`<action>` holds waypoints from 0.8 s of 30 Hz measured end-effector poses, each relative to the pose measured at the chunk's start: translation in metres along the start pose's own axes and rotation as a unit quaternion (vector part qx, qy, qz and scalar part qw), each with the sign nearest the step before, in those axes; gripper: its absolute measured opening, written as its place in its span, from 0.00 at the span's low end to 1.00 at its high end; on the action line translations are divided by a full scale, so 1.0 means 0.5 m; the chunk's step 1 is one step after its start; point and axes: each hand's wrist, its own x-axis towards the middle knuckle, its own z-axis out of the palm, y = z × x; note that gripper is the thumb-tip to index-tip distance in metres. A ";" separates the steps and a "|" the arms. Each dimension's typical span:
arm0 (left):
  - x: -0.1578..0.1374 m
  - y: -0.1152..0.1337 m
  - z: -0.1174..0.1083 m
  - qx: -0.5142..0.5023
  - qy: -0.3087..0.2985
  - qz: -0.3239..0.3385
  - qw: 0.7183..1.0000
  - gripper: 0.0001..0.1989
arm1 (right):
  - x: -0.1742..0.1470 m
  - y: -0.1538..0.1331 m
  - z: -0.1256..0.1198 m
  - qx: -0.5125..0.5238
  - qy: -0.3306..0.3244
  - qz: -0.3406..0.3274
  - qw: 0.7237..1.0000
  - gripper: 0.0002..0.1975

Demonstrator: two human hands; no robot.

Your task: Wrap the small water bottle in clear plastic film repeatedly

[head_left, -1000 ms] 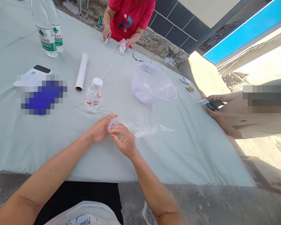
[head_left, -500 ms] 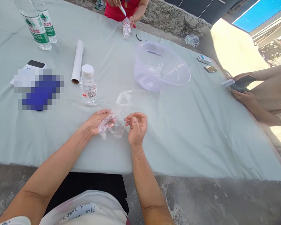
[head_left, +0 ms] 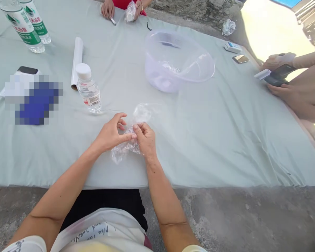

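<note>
Crumpled clear plastic film [head_left: 120,151] hangs just above the cloth near the table's front edge. My right hand [head_left: 145,140] pinches it between thumb and fingers. My left hand [head_left: 111,133] is open, its fingers spread and curved over the film, with the thumb reaching to the right fingertips. Beyond both hands, a wispy clear patch of film [head_left: 142,112] lies on the cloth; whether it joins the held film, I cannot tell. A small capped water bottle [head_left: 90,96] stands to the left, beside a white roll [head_left: 77,61].
A clear purple-tinted basin [head_left: 160,75] with crumpled film inside stands past my hands. Two tall water bottles [head_left: 28,33] are at the back left, near a blurred blue item [head_left: 38,103]. Across the table a person's hand [head_left: 139,10] holds a wrapped bottle. Phones lie right.
My right hand has closed on the film, while my left hand has let go and spread its fingers. Across the table, the co-worker's hands have moved apart. The view has shifted slightly.
</note>
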 end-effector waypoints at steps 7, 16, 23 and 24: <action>0.009 -0.009 -0.024 -0.099 -0.025 -0.049 0.994 0.12 | 0.012 -0.001 -0.009 0.010 0.020 0.000 1.000 0.14; -0.004 -0.020 -0.071 -0.096 0.074 -0.086 0.989 0.05 | 0.028 -0.005 -0.047 -0.003 0.074 0.062 0.995 0.15; -0.047 -0.033 -0.099 0.058 0.119 -0.096 0.987 0.07 | 0.030 -0.008 -0.065 0.036 0.101 0.052 0.993 0.16; -0.059 -0.028 -0.097 0.109 0.139 -0.081 0.981 0.09 | 0.029 -0.009 -0.063 0.029 0.089 0.051 0.994 0.15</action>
